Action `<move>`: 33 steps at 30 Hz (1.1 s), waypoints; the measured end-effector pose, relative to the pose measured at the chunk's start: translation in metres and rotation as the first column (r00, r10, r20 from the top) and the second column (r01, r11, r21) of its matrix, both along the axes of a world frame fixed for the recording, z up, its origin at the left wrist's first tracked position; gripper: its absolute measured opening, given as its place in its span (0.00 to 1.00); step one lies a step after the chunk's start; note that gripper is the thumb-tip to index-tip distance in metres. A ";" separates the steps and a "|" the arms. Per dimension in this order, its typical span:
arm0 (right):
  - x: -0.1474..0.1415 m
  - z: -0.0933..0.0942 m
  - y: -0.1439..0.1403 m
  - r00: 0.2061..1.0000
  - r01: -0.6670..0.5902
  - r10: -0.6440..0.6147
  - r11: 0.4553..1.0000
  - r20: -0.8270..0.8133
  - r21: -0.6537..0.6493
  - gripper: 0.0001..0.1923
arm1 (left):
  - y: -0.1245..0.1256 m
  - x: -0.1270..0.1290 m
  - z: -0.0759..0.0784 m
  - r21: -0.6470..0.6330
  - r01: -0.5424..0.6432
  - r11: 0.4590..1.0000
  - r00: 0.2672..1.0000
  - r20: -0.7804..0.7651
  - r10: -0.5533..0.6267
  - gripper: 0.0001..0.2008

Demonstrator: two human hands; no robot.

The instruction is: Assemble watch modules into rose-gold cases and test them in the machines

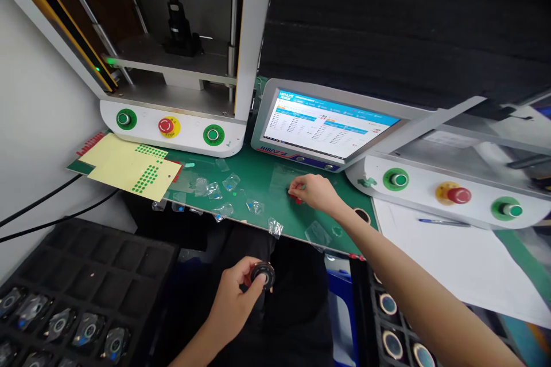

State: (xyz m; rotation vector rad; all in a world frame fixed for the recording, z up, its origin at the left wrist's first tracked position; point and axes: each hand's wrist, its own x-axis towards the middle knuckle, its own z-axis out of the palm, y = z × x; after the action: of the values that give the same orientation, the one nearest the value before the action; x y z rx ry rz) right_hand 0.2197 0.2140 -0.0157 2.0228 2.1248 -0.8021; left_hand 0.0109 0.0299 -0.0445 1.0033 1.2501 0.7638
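Note:
My left hand (235,295) grips a round black watch case (263,276) by its rim, thumb across its face, above my lap. A circular centre shows on the side facing me. My right hand (317,192) is over the green mat (258,175), its thumb and fingertips pinched together. A small red piece (298,200) shows just under those fingertips; whether they hold it or something else is hidden. Clear plastic film pieces (255,206), some with blue dots, lie scattered on the mat to the left of my right hand.
Yellow sheets with green dot stickers (129,169) lie at left. A black tray (116,246) holds wrapped watch cases; another tray (379,321) holds gold-rimmed ones. Behind stand a press (172,126), a monitor (327,126) and a second button panel (430,183). A pen (443,222) lies on paper.

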 end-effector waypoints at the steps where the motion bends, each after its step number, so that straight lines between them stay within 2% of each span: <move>1: 0.003 -0.001 -0.001 0.999 0.012 -0.011 1.000 -0.047 0.022 0.11 | -0.001 0.000 0.002 -0.047 -0.013 0.999 0.998 0.055 0.015 0.10; 5: 0.017 0.000 -0.007 0.952 0.081 -0.049 0.992 -0.302 0.094 0.11 | -0.003 0.007 0.015 -0.243 -0.044 0.969 0.953 0.282 0.114 0.18; 8: 0.022 0.011 -0.029 0.847 0.147 -0.049 0.978 -0.529 0.145 0.11 | -0.005 0.014 0.031 -0.279 -0.063 0.958 0.907 0.385 0.171 0.23; 10: 0.019 0.024 -0.059 0.754 0.202 -0.036 0.963 -0.656 0.179 0.12 | -0.008 0.019 0.041 -0.274 -0.065 0.960 0.889 0.420 0.180 0.24; 13: 0.007 0.042 -0.121 0.614 0.245 0.003 0.950 -0.789 0.194 0.14 | -0.014 0.025 0.051 -0.265 -0.040 0.963 0.873 0.459 0.163 0.24; 14: 0.001 0.045 -0.143 0.555 0.265 0.013 0.945 -0.832 0.191 0.13 | -0.017 0.027 0.053 -0.258 -0.024 0.966 0.867 0.476 0.149 0.22; 15: -0.004 0.046 -0.165 0.446 0.323 0.009 0.931 -0.895 0.171 0.11 | -0.019 0.029 0.054 -0.247 -0.008 0.969 0.860 0.492 0.132 0.21; 16: -0.009 0.047 -0.184 0.352 0.387 -0.003 0.911 -0.936 0.142 0.10 | -0.021 0.031 0.055 -0.235 0.010 0.972 0.854 0.507 0.114 0.20; 18: -0.017 0.045 -0.217 0.215 0.542 -0.086 0.839 -0.973 0.046 0.09 | -0.026 0.035 0.058 -0.214 0.044 0.976 0.846 0.528 0.078 0.18; 21: -0.022 0.046 -0.246 0.107 0.728 -0.196 0.683 -0.975 -0.058 0.07 | -0.033 0.040 0.061 -0.213 0.091 0.973 0.838 0.544 0.041 0.17; 22: -0.022 0.047 -0.251 0.071 0.750 -0.205 0.656 -0.976 -0.083 0.07 | -0.036 0.041 0.062 -0.214 0.104 0.971 0.829 0.558 0.034 0.17; 23: -0.022 0.048 -0.254 0.037 0.737 -0.206 0.666 -0.978 -0.113 0.06 | -0.038 0.041 0.062 -0.210 0.114 0.971 0.816 0.578 0.029 0.18; 25: -0.019 0.047 -0.257 -0.041 0.644 -0.239 0.736 -0.970 -0.209 0.07 | -0.042 0.042 0.064 -0.204 0.128 0.971 0.797 0.604 0.022 0.19; 27: -0.016 0.044 -0.257 -0.121 0.517 -0.282 0.801 -0.952 -0.303 0.07 | -0.044 0.041 0.067 -0.180 0.138 0.974 0.807 0.590 -0.006 0.19; 28: -0.015 0.041 -0.256 -0.164 0.466 -0.300 0.816 -0.940 -0.342 0.06 | -0.044 0.040 0.069 -0.157 0.151 0.976 0.828 0.559 -0.038 0.18; 31: -0.010 0.033 -0.255 -0.304 0.350 -0.337 0.830 -0.891 -0.434 0.05 | -0.043 0.038 0.075 -0.032 0.210 0.977 0.875 0.453 -0.173 0.17; 33: -0.008 0.033 -0.256 -0.382 0.321 -0.361 0.811 -0.850 -0.489 0.06 | -0.041 0.037 0.077 0.042 0.229 0.973 0.872 0.436 -0.224 0.17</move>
State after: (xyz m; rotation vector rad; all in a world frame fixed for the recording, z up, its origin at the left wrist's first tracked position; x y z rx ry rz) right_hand 0.2117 -0.0422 0.0176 2.0468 1.1834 -3.6958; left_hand 0.0480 -0.0113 0.0326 0.8864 0.7302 0.7458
